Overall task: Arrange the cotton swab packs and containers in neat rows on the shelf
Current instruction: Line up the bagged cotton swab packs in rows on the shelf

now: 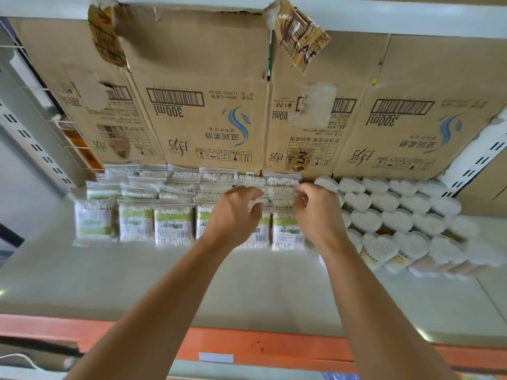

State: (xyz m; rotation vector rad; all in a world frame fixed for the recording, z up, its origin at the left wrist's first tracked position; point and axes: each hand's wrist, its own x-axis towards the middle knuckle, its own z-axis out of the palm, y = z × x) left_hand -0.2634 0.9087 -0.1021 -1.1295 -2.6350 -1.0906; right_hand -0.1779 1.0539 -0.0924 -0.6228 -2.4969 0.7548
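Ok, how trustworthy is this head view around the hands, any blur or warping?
Head view: motion blur smears the fingers of the left hand and right hand, so their grip on the packs is unclear; the containers at the right edge go soft; the wide lens bends the shelf and cardboard; light is even, with small glare spots low down.

1. The front half of the shelf (247, 283) lies bare from left edge to right edge, open to reach over the orange front strip (247, 344).
2. Cotton swab packs (172, 226) fill the back left in close rows, up to the cardboard (208, 105) along the back edge.
3. Round containers (397, 220) crowd the back right, touching one another and reaching nearer the front edge.
4. The left hand (233, 212) and right hand (315, 212) occupy the room over the middle packs.
5. A torn cardboard flap (299, 34) hangs from above.
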